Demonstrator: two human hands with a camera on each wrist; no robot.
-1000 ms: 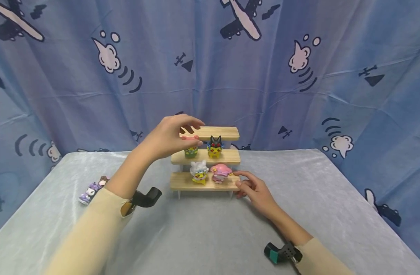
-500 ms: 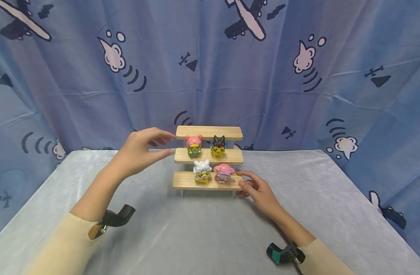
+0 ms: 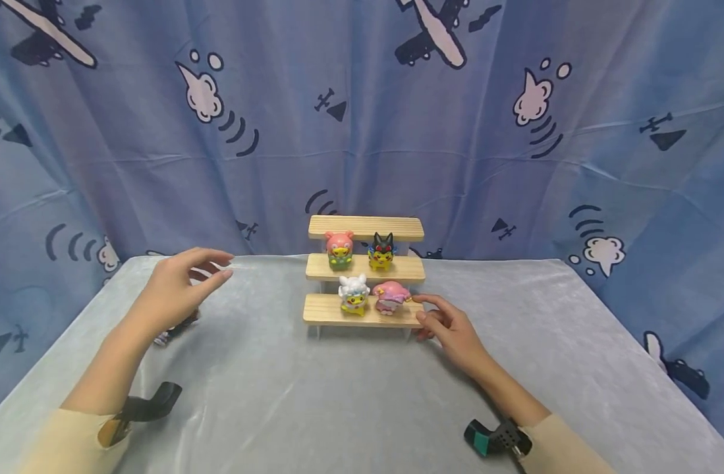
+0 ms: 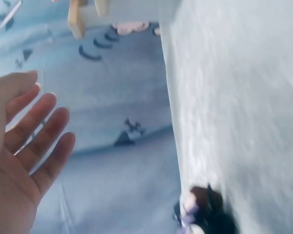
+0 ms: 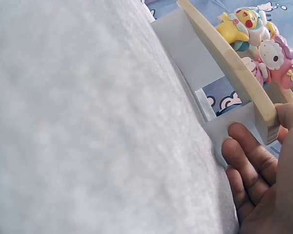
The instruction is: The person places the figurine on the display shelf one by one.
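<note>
A three-tier wooden display shelf [image 3: 367,227] stands on the table. My right hand [image 3: 453,336] grips the right end of its lowest tier, thumb over the board [image 5: 256,97] and other fingers below it. On that tier sit a white-hooded yellow figurine [image 3: 354,297] and a pink figurine [image 3: 392,296]. The middle tier carries a figurine in a pink bear-like hood [image 3: 339,250] and a black-eared yellow one [image 3: 381,253]. Off to the left, my left hand [image 3: 180,283] hovers with nothing in it, fingers loosely bent. Below it lie dark and purple figurines [image 3: 174,331], mostly hidden by the hand.
A grey-white cloth [image 3: 338,401] covers the table. Behind it hangs a blue curtain [image 3: 284,164] printed with planes and clouds. Clear supports hold up the shelf tiers. Black cameras are strapped to both wrists.
My left hand has drawn away from the middle tier, down and to the left, toward the figurines on the table. The right hand keeps its hold; the head view has shifted slightly.
</note>
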